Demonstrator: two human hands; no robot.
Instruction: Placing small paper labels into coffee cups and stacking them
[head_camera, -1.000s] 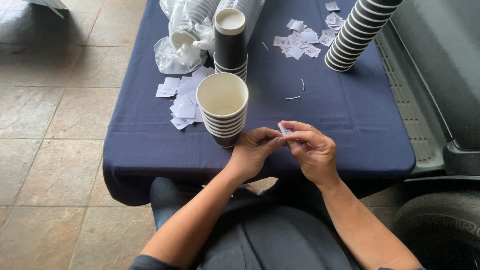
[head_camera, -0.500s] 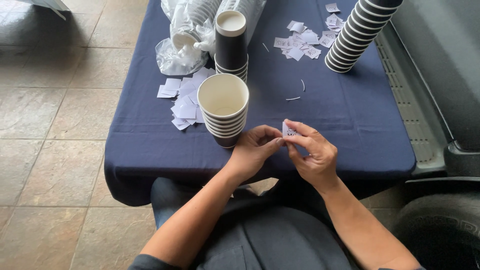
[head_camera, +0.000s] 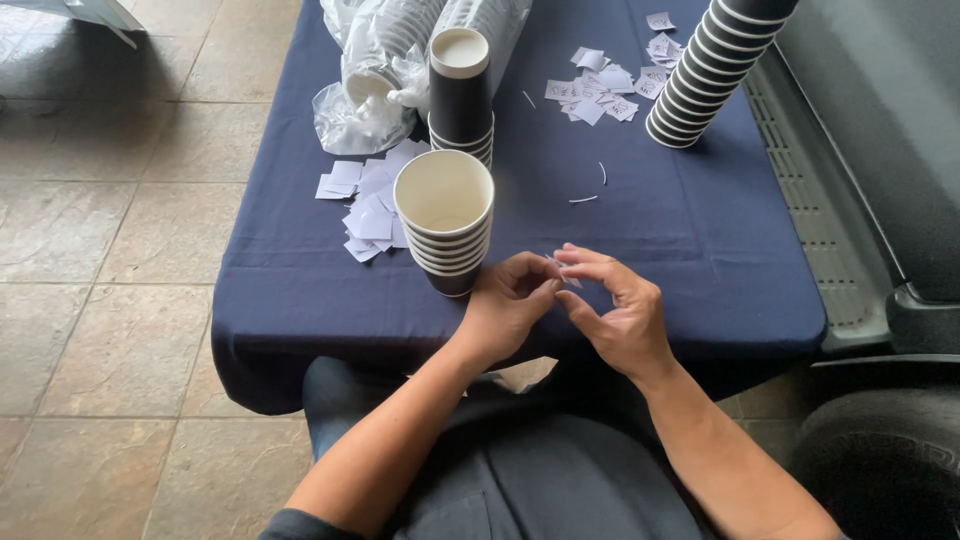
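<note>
I see a small white paper slip pinched between both hands just beside the nearest stack of dark cups, on its right and above the near edge of the counter. The left hand has its grip closed on the slip, thumb and forefinger tips pressed to its left side. The right hand is closed on it too, fingers curled over the top and thumb beneath. The slip is mostly hidden by the fingertips, so I cannot tell whether it is folded or flat.

I judge the step in hand to be working that slip between the fingertips, folding or peeling it. The next move, as I read it, calls for a fine pinch held by one hand while the other lets go, with the open top cup of the stack close at hand.

Behind and left of that stack lies a loose pile of white slips. Further behind it stands a second, taller stack topped with a cup, and beside that a crumpled clear plastic sleeve with more cups in it. Far behind and to the right a long leaning stack of striped cups rests by another scatter of slips. Two thin paper slivers lie on the blue cloth between.
</note>
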